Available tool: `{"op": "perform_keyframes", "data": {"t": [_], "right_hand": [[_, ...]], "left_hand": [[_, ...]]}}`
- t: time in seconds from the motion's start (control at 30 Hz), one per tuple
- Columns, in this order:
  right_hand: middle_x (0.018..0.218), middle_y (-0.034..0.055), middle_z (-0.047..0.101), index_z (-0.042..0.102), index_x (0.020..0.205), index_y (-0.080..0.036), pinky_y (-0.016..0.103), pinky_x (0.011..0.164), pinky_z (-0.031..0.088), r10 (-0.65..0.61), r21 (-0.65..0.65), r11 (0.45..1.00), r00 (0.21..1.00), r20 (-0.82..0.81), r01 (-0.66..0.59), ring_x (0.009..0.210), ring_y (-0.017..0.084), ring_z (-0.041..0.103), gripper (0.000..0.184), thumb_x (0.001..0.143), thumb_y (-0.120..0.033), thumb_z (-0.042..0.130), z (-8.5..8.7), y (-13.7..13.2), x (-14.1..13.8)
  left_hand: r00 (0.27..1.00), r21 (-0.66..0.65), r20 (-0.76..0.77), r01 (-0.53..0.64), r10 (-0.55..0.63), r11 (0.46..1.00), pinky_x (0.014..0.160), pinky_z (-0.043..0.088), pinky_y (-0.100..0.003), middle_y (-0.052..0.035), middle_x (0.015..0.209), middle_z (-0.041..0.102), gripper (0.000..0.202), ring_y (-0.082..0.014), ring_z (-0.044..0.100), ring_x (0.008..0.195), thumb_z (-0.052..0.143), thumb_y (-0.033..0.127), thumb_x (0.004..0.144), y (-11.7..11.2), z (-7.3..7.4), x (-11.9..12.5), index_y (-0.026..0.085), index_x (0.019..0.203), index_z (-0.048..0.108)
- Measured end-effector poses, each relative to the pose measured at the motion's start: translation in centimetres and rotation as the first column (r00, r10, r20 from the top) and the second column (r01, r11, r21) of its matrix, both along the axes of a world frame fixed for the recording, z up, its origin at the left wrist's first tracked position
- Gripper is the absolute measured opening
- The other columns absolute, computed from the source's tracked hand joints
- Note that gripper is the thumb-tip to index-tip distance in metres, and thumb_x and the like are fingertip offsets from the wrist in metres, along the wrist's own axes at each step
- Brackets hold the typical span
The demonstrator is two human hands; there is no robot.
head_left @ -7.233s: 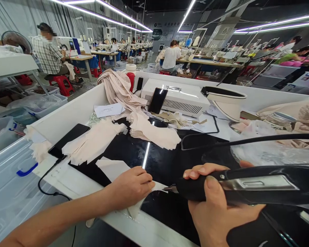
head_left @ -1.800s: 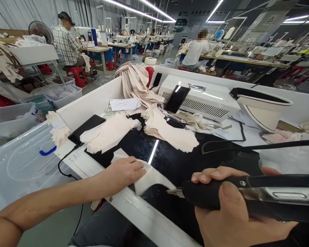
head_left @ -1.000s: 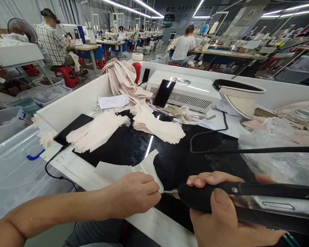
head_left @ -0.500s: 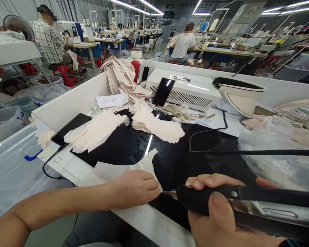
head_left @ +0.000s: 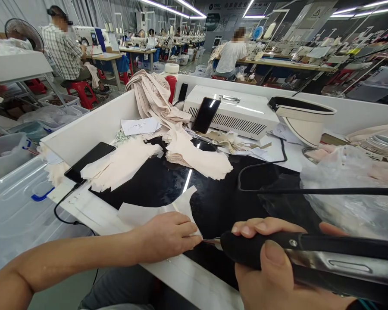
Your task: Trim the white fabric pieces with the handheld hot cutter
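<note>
A pale cut fabric piece (head_left: 140, 213) lies at the front of the black glossy tabletop. My left hand (head_left: 170, 237) is closed on its right-hand end, with the fingertips pinched together. My right hand (head_left: 268, 267) wraps around a thick black tool (head_left: 339, 247) with a silver metal panel along its side. From the front of the tool a thin metal tip (head_left: 211, 242) points left and reaches to the fabric edge at my left fingertips. Whether the tip touches the fabric is hard to make out. My left fingers hide part of the fabric.
Two stacks of cut fabric, a left one (head_left: 119, 165) and a right one (head_left: 197, 155), lie farther back. A phone (head_left: 206, 115) leans on a white vented box (head_left: 229, 110). A black cable (head_left: 310, 190) crosses the right side, over a clear plastic bag (head_left: 345, 176).
Almost nothing differs. My left fingers and the fabric edge have shifted very slightly, and the tool stays at nearly the same place.
</note>
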State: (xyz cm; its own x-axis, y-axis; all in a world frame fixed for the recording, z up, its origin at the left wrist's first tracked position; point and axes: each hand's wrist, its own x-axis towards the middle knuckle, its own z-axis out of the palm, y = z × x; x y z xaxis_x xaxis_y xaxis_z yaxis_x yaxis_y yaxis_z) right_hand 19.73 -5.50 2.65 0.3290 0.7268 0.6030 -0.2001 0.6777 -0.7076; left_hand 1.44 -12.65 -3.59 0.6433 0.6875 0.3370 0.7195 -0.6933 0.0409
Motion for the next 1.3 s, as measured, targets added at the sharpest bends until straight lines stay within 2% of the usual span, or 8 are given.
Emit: {"op": "perform_keyframes", "data": {"t": [0.33,0.5,0.63,0.77,1.0,1.13,1.3], "right_hand": [[0.076,-0.0099,0.075,0.073,0.125,-0.031,0.033,0.046,0.059,0.025,-0.009,1.0,1.0,-0.007,-0.025,0.049,0.018,0.061,0.055,0.08,-0.033,0.105,0.2,-0.1,-0.3],[0.077,-0.011,0.074,0.07,0.127,-0.033,0.036,0.048,0.061,0.037,-0.07,0.997,0.999,-0.01,-0.038,0.05,0.019,0.061,0.062,0.078,-0.038,0.106,0.0,0.4,-0.1],[0.075,-0.0128,0.072,0.069,0.126,-0.034,0.037,0.048,0.063,0.018,-0.116,0.993,0.999,-0.04,-0.023,0.051,0.019,0.063,0.064,0.074,-0.039,0.106,0.4,1.3,-0.6],[0.075,-0.0125,0.074,0.07,0.123,-0.033,0.035,0.048,0.063,0.029,-0.088,0.996,0.999,-0.038,-0.032,0.05,0.018,0.063,0.059,0.076,-0.035,0.105,0.7,1.7,-1.3],[0.076,-0.0102,0.077,0.07,0.125,-0.029,0.033,0.048,0.064,0.081,-0.024,0.996,0.996,-0.043,-0.082,0.051,0.018,0.066,0.057,0.08,-0.03,0.105,0.9,1.5,-1.8],[0.075,-0.0103,0.077,0.069,0.123,-0.029,0.033,0.049,0.063,0.057,-0.046,0.997,0.998,-0.026,-0.058,0.051,0.018,0.066,0.055,0.081,-0.03,0.105,1.0,1.4,-2.0],[0.076,-0.0106,0.075,0.068,0.125,-0.03,0.033,0.049,0.063,0.054,-0.072,0.996,0.998,-0.031,-0.056,0.052,0.017,0.064,0.059,0.08,-0.031,0.105,0.5,1.9,-1.9]], "left_hand": [[0.996,0.039,0.043,-0.078,0.077,0.996,0.106,0.068,-0.04,-0.0138,0.129,0.081,0.019,-0.0257,0.079,0.112,0.068,0.016,0.124,-0.7,-0.5,-0.3,0.02,0.136,0.082],[0.995,-0.005,0.052,-0.089,0.089,0.996,0.114,0.067,-0.042,-0.0144,0.133,0.08,0.021,-0.0267,0.079,0.119,0.073,0.016,0.122,-1.0,-0.2,-0.5,0.021,0.14,0.082],[0.992,0.007,0.064,-0.114,0.113,0.994,0.121,0.066,-0.048,-0.0156,0.138,0.08,0.023,-0.0293,0.078,0.127,0.076,0.019,0.12,-1.1,-0.7,-0.5,0.023,0.142,0.082],[0.99,0.025,0.077,-0.122,0.12,0.992,0.123,0.065,-0.052,-0.0172,0.141,0.08,0.021,-0.0314,0.078,0.131,0.08,0.026,0.12,-1.1,-1.1,-0.5,0.024,0.141,0.083],[0.985,0.027,0.103,-0.142,0.138,0.99,0.125,0.065,-0.053,-0.0188,0.145,0.079,0.029,-0.0333,0.078,0.134,0.089,0.035,0.117,-1.2,-1.0,-0.5,0.025,0.143,0.085],[0.984,0.04,0.112,-0.144,0.139,0.989,0.126,0.065,-0.056,-0.0216,0.152,0.078,0.033,-0.0371,0.077,0.14,0.092,0.036,0.114,-1.3,-1.1,-0.5,0.025,0.145,0.086],[0.981,0.041,0.124,-0.159,0.153,0.986,0.127,0.066,-0.056,-0.0207,0.156,0.078,0.035,-0.0369,0.077,0.143,0.093,0.04,0.114,-1.4,-1.5,-0.6,0.028,0.146,0.087]]}}
